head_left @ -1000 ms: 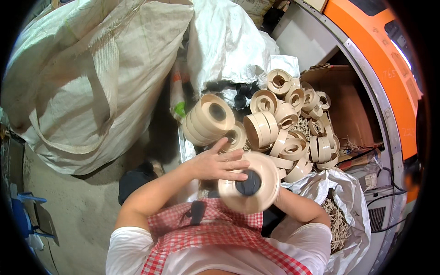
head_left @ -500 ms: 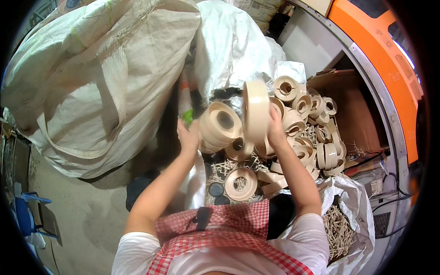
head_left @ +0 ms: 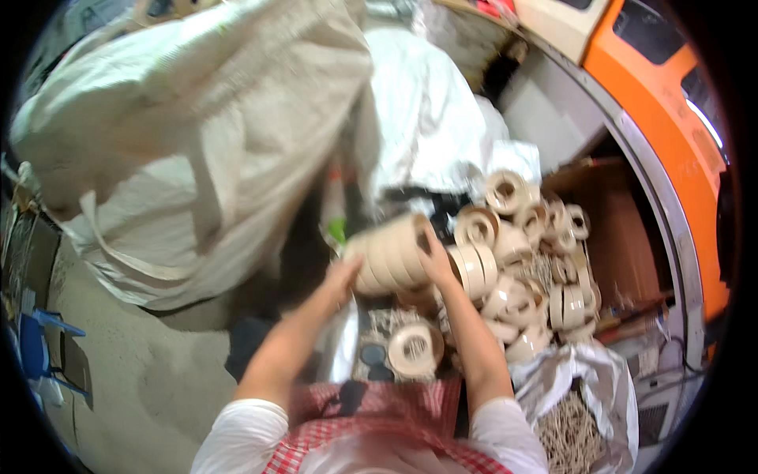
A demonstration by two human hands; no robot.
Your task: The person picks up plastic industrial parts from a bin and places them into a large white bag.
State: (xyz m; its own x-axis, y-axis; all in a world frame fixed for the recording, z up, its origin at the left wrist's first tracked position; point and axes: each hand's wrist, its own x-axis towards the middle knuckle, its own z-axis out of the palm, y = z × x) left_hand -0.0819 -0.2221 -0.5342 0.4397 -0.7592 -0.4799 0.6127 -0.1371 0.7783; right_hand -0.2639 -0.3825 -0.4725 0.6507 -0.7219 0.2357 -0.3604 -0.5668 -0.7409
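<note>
Between my two hands lies a row of several beige plastic rings (head_left: 388, 257), stacked face to face and tilted sideways. My left hand (head_left: 344, 274) presses the left end of this stack with its fingers curled round it. Against the right end, my right hand (head_left: 435, 261) grips the last ring, its fingers partly inside the ring's opening. Just below the stack, a loose beige ring (head_left: 415, 351) lies flat over small sprue pieces, beside dark round discs (head_left: 374, 357). To the right of my right hand is a heap of similar rings (head_left: 515, 298). Motion blurs the hands slightly.
A large white woven sack (head_left: 197, 150) fills the left, with a white bag (head_left: 426, 103) behind the stack. A cardboard box (head_left: 624, 229) stands right of the heap. Near my right elbow is an open bag of sprue scraps (head_left: 570, 430). An orange machine panel (head_left: 663, 118) curves along the right.
My right hand has moved left and down, bringing its ring against the stack at my left hand. The rings now form one longer row. The whole view has shifted somewhat.
</note>
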